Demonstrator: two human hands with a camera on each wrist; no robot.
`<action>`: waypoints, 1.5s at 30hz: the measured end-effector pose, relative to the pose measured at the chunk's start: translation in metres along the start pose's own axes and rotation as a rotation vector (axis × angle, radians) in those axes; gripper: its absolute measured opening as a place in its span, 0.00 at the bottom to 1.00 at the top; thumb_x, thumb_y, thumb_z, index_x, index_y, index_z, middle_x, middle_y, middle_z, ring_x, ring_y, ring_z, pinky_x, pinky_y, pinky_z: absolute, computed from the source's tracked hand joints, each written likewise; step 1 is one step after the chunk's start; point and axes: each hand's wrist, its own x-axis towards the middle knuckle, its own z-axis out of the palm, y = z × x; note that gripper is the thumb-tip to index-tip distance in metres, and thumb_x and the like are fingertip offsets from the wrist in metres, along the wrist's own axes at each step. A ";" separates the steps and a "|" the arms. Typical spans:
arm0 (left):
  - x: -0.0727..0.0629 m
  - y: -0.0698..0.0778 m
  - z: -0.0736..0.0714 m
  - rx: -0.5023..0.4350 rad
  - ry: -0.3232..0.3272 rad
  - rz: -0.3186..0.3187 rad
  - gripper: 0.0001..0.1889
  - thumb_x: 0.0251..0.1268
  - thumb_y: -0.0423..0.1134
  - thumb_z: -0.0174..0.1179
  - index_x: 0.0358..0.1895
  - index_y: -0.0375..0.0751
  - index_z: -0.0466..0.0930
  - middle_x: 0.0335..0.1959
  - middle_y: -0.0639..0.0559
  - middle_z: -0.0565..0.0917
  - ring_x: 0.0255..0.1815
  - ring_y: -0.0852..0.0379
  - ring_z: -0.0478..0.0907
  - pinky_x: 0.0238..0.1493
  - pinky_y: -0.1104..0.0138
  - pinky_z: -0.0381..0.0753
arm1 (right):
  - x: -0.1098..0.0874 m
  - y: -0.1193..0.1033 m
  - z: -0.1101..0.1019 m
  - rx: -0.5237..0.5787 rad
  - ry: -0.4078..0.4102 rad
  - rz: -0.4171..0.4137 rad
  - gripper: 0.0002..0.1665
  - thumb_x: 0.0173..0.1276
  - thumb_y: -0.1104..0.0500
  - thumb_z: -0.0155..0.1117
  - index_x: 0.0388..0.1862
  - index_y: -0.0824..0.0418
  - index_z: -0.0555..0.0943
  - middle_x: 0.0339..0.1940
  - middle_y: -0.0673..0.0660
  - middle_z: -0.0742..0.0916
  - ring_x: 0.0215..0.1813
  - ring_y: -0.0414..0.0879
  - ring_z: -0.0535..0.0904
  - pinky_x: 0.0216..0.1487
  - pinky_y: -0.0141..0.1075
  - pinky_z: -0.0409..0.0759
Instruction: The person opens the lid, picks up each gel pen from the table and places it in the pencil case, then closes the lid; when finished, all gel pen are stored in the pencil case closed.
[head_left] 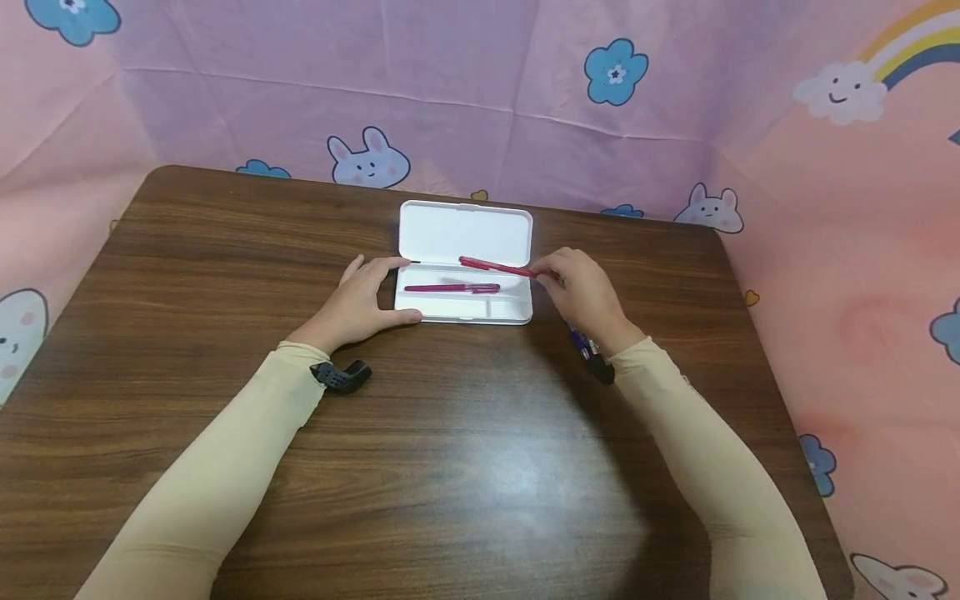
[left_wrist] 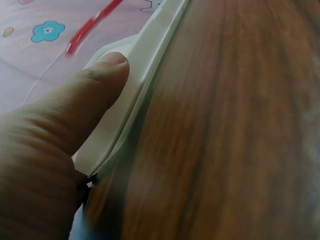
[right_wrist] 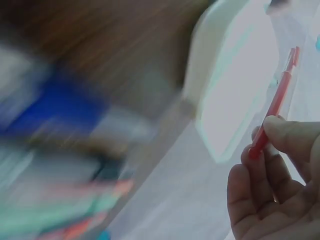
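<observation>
An open white pencil case [head_left: 465, 234] lies near the back of the table, its lid raised at the rear. My left hand [head_left: 352, 304] holds the case's left end, with the thumb on the front rim and the forefinger at the hinge side. In the left wrist view the thumb [left_wrist: 95, 85] presses the white rim. A magenta pen [head_left: 450, 288] lies lengthwise in the tray. Above the tray's right part, my right hand [head_left: 588, 292] pinches a red pen [head_left: 491, 266] by one end, between thumb and fingers, with the pen pointing left.
Partly hidden beneath the right wrist, blue and black pens [head_left: 585, 346] lie on the brown wooden table [head_left: 450, 450]. In the right wrist view blurred blue [right_wrist: 60, 105] and green things show there. A patterned cloth [head_left: 480, 83] hangs behind the table.
</observation>
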 end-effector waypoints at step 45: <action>0.002 0.000 0.001 -0.009 0.004 -0.012 0.52 0.57 0.67 0.72 0.79 0.44 0.61 0.79 0.43 0.65 0.82 0.41 0.55 0.84 0.49 0.31 | 0.043 -0.028 0.039 -0.172 -0.239 -0.034 0.13 0.76 0.62 0.62 0.54 0.56 0.89 0.48 0.54 0.89 0.48 0.48 0.86 0.48 0.45 0.86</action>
